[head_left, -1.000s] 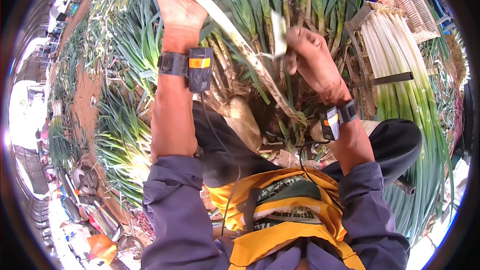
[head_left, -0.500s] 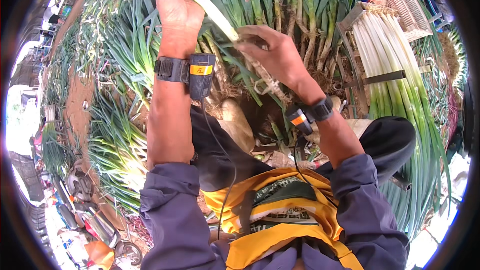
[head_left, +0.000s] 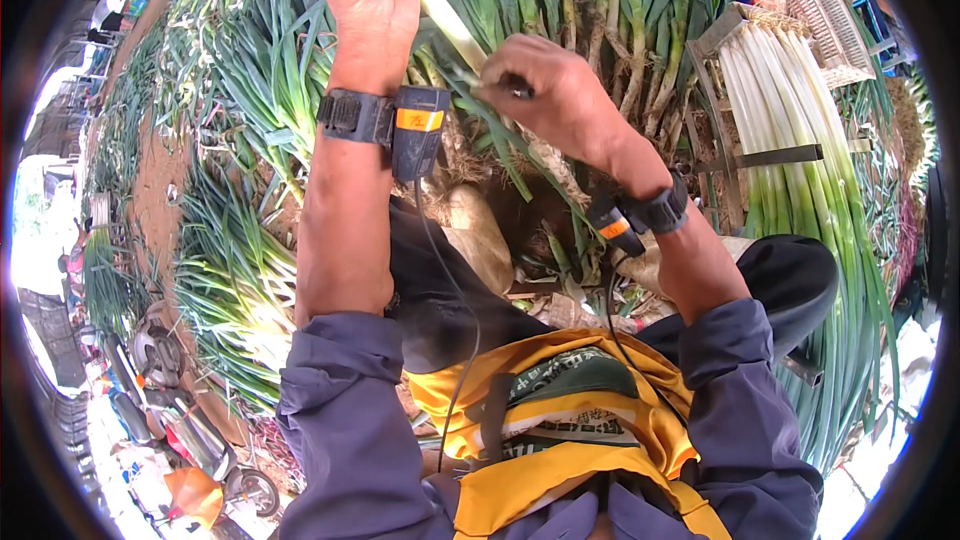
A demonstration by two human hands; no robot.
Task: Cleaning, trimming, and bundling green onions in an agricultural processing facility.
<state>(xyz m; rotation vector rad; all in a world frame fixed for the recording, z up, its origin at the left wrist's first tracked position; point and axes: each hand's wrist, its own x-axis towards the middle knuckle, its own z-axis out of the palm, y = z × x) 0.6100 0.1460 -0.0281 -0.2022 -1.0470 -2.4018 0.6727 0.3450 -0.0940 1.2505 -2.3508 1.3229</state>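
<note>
Near the top edge, my left hand [head_left: 372,15] is closed around a leek [head_left: 445,15] with a white shaft, which slants down to the right. Part of this hand's fingers lies beyond the edge of view. At the lower end of the white shaft, my right hand [head_left: 560,105] has its fingers curled, with thumb and forefinger pinched on the leek. Its fingertips are slightly blurred. Below the right hand a dirty brownish stalk [head_left: 560,172] slants down; whether it belongs to the held leek I cannot tell.
Unpeeled leeks [head_left: 640,20] with soil on their roots stand massed ahead. At right, cleaned leeks [head_left: 785,90] lie on a metal rack [head_left: 720,130], beside a pale woven basket [head_left: 815,5]. More green leeks [head_left: 235,290] lie at left. Motorbikes [head_left: 190,430] stand at lower left.
My right hand has shifted slightly up, and its fingers have curled in more at the shaft's end. The left hand keeps its hold on the leek.
</note>
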